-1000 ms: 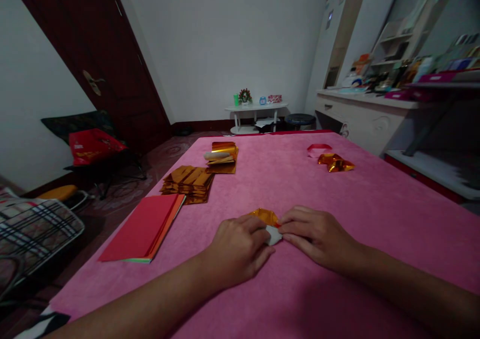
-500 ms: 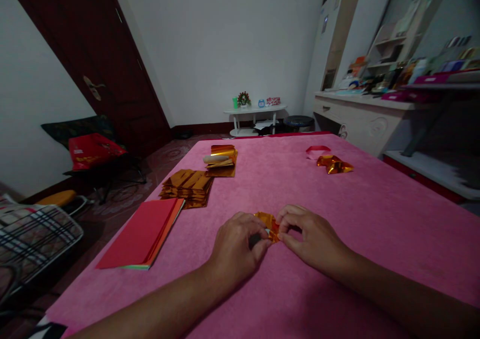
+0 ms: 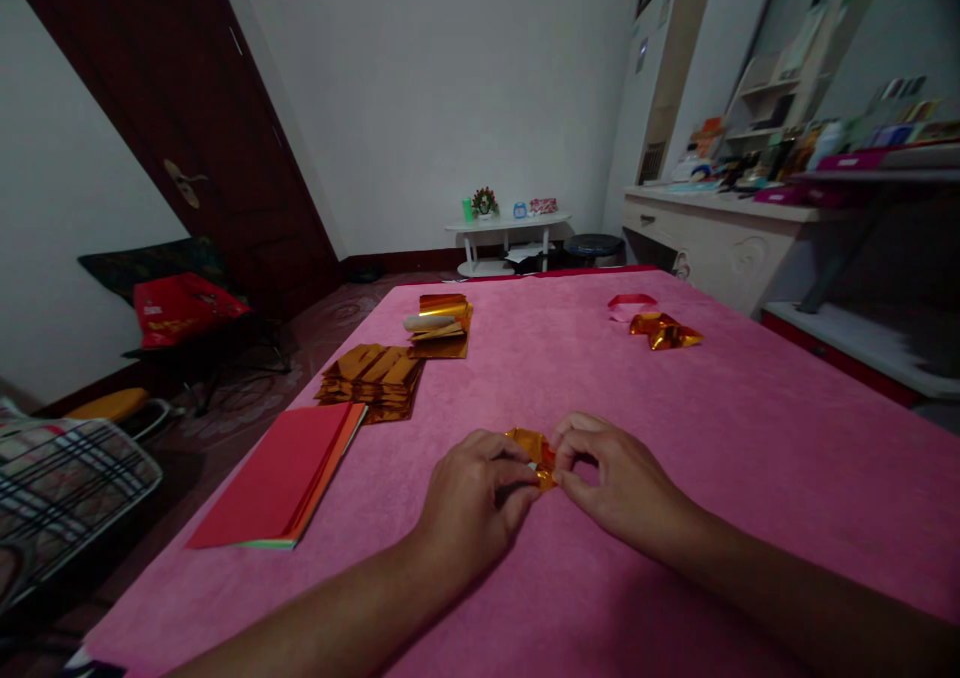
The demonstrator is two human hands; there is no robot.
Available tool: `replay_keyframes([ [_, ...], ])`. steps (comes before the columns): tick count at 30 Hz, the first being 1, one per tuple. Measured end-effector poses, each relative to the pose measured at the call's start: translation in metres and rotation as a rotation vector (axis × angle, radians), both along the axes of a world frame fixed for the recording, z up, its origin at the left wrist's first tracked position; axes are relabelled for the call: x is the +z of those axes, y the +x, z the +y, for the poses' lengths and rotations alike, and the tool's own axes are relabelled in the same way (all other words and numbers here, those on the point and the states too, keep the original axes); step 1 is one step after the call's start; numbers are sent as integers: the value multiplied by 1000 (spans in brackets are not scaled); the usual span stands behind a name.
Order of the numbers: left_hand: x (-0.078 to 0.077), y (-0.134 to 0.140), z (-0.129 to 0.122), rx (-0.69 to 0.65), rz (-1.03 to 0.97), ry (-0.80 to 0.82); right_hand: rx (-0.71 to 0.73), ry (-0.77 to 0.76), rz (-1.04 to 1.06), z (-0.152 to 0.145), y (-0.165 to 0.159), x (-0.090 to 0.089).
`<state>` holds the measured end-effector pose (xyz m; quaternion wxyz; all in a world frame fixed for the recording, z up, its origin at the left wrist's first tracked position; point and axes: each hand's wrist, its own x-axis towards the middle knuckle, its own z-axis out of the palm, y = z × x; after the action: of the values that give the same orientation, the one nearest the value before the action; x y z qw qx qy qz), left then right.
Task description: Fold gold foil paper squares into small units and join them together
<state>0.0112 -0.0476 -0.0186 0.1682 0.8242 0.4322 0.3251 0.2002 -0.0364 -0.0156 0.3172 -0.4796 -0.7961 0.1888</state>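
Between my hands, low over the pink-covered table (image 3: 570, 578), is a small folded piece of gold foil paper (image 3: 531, 446). My left hand (image 3: 472, 493) pinches its left side between thumb and fingers. At the right edge, my right hand (image 3: 619, 473) grips the same piece with thumb and fingertips pressed together. Part of the foil is hidden by the fingers. To the left lie a stack of folded gold paper (image 3: 371, 380) and a pile of coloured paper (image 3: 274, 478) with a red sheet on top.
Farther back lies more gold paper (image 3: 444, 306) with a pale rounded object (image 3: 429, 323) on it. At the back right are a folded gold foil shape (image 3: 666, 332) and a pink paper ring (image 3: 631, 304). A desk (image 3: 720, 223) stands beyond the table's right side.
The whole view has shifted slightly. Both hands keep their pinch on the gold foil paper, with only slight finger movement.
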Motion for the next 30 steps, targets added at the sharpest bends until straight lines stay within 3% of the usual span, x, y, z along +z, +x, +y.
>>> replay_keyframes([
  [14, 1, -3, 2, -137, -265, -204, 21, -135, 113, 1, 3, 3],
  [24, 2, -2, -4, -222, -97, 0, -29, -70, 13, 4, -2, 2],
  [30, 0, -1, -8, -173, 32, 76, -34, -36, 2, 6, -1, -4],
])
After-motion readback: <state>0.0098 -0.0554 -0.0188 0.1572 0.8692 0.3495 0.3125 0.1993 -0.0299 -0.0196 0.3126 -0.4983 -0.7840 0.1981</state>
